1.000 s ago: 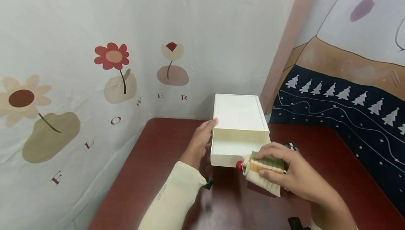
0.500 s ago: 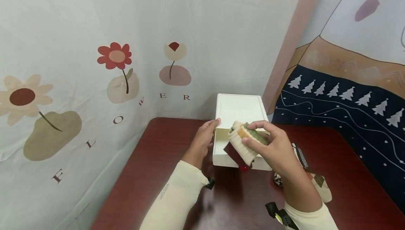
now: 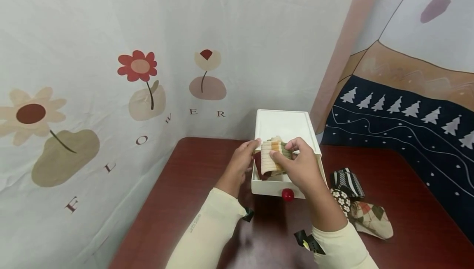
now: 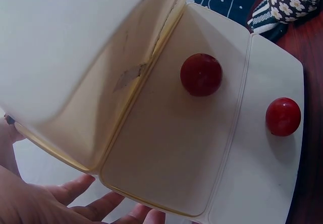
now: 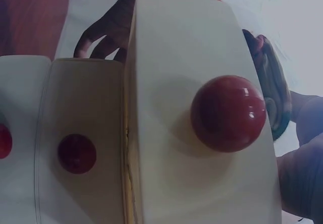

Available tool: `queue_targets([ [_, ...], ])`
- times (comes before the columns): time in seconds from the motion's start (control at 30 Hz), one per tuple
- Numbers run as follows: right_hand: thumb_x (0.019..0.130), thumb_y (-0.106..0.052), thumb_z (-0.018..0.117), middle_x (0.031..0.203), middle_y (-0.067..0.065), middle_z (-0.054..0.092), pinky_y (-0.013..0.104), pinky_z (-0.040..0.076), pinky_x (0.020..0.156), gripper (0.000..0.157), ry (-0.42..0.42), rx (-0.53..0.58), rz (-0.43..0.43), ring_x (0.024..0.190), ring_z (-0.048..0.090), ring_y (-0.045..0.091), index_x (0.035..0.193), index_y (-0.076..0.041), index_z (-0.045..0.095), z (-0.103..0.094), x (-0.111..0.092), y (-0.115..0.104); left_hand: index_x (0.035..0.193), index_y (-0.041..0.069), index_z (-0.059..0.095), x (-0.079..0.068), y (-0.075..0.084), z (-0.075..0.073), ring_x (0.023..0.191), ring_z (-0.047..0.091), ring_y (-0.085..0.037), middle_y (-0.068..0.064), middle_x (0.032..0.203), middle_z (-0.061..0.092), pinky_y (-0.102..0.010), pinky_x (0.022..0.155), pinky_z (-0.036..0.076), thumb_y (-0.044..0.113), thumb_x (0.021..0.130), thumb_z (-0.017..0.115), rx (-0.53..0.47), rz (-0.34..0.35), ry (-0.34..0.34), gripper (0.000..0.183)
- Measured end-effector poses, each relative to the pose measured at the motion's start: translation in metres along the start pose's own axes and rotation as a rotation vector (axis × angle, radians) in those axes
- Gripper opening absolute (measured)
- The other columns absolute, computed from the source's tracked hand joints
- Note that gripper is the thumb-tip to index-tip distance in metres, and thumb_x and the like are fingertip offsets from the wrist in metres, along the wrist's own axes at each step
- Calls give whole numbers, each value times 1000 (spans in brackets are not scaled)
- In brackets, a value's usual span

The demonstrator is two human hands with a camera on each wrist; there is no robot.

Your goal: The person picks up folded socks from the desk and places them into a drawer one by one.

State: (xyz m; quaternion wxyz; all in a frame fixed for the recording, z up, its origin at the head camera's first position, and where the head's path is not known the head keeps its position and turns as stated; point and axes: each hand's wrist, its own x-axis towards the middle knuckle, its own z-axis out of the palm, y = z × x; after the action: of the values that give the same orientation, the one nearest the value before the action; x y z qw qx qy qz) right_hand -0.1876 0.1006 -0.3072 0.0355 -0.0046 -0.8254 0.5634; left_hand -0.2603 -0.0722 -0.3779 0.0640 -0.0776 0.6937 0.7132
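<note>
A white drawer cabinet (image 3: 283,123) has its top drawer (image 3: 263,187) pulled out, with a red round knob (image 3: 287,195) on the front. My right hand (image 3: 304,166) pinches a folded pair of ribbed socks (image 3: 269,160) in cream, orange and green, with a maroon part hanging at the left. The socks are at the drawer's opening, and part of them shows past the drawer front (image 5: 171,47) in the right wrist view. My left hand (image 3: 238,165) rests against the cabinet's left side, its thumb at the top edge and its fingers (image 4: 101,206) extended along the side.
Folded socks lie on the dark red table (image 3: 200,166) at the right: a black-and-white striped pair (image 3: 348,182), a floral pair (image 3: 340,201) and an argyle pair (image 3: 372,219). Lower drawers (image 4: 161,148) with red knobs stand closed beneath the open one. Printed wall cloths stand behind.
My right hand has carried the socks from right of the drawer, leftward over it and into its opening, turning them on the way. The left hand stays at the cabinet's side.
</note>
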Motion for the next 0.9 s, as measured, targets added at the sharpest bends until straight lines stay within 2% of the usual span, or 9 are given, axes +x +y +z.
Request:
queue_targets([
  [0.13,98,-31,82,109,18,63,25,52,64,40,15,-136,-2,84,63,21,112,-5,54,2,0,2,153,20,63,1,-1,0,136,60,-34,-12,149,66,-64,113,46,61,100,65,-1,-2,6,67],
  [0.3,97,-31,82,92,13,58,30,47,62,39,18,-267,-42,78,56,22,106,-2,57,6,-4,-1,152,19,63,2,-1,-1,134,61,-34,-12,146,68,-61,109,46,61,101,66,-4,7,11,66],
  [0.5,97,-29,82,91,14,60,31,46,63,36,5,-384,-69,78,58,24,101,-2,58,12,-5,-3,152,18,63,2,1,-2,134,62,-35,-12,142,70,-58,107,47,61,101,65,-4,13,10,67],
  [0.7,96,-25,84,91,15,60,29,47,57,37,-40,-417,-61,73,59,23,101,-1,57,16,-4,-3,153,20,62,1,1,-2,141,57,-37,-11,143,70,-55,105,47,63,102,65,9,1,5,67],
  [0.9,96,-23,84,83,12,58,30,45,56,36,-74,-470,-67,70,57,22,99,-2,56,19,-7,-1,152,20,62,-2,0,0,141,57,-36,-9,141,72,-53,103,46,63,102,64,17,-1,-2,67],
])
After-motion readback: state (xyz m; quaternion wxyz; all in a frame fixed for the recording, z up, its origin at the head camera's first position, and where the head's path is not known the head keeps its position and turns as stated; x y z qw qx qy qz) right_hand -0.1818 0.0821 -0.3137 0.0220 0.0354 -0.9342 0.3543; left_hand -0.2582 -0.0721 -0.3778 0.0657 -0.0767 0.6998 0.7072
